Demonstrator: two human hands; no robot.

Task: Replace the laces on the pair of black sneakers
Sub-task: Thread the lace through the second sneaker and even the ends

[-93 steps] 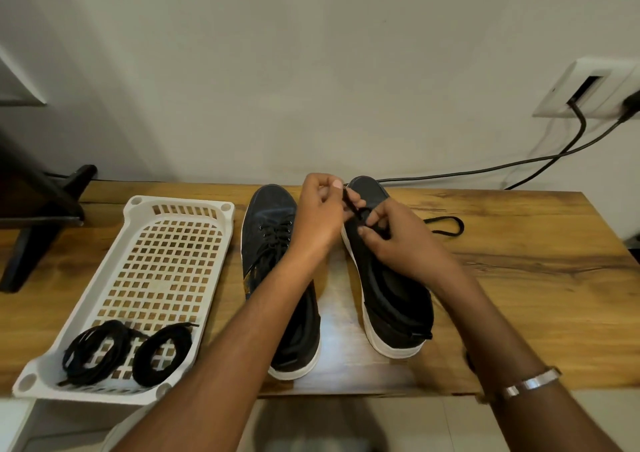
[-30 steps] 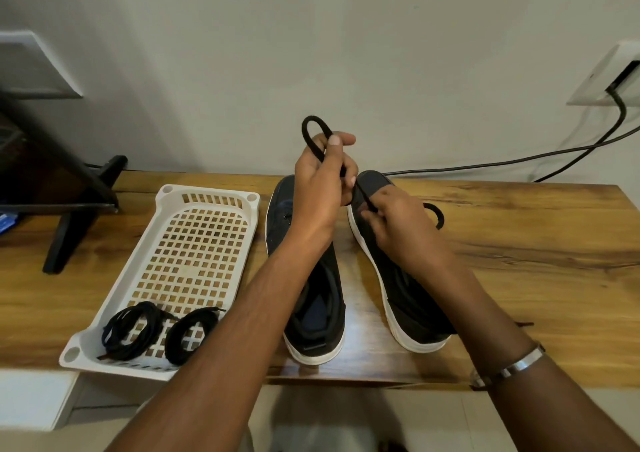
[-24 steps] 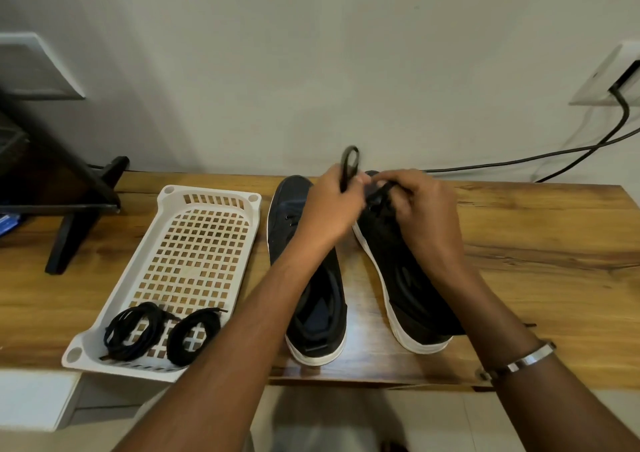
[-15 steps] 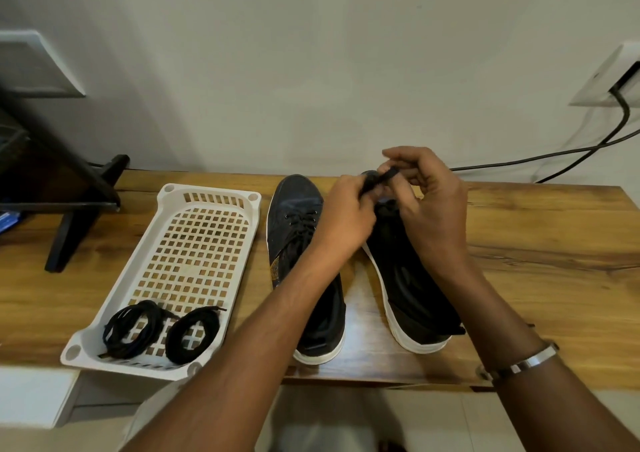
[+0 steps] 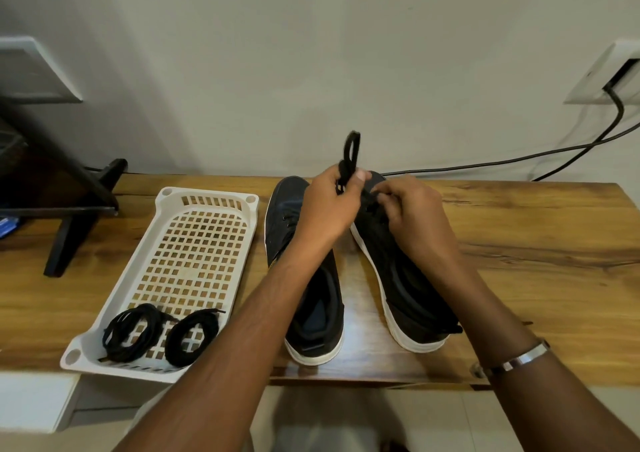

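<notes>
The left hand (image 5: 325,206) is raised over the toe of the right shoe (image 5: 398,271), fingers curled round a black lace (image 5: 350,154) looping above its thumb. Just right of it, the right hand (image 5: 412,209) pinches the lace at the eyelets.

Wooden plank bench (image 5: 519,244) bearing a white perforated plastic tray (image 5: 194,244), two white-soled black sneakers (image 5: 311,313), and a black stand foot (image 5: 83,216).
</notes>
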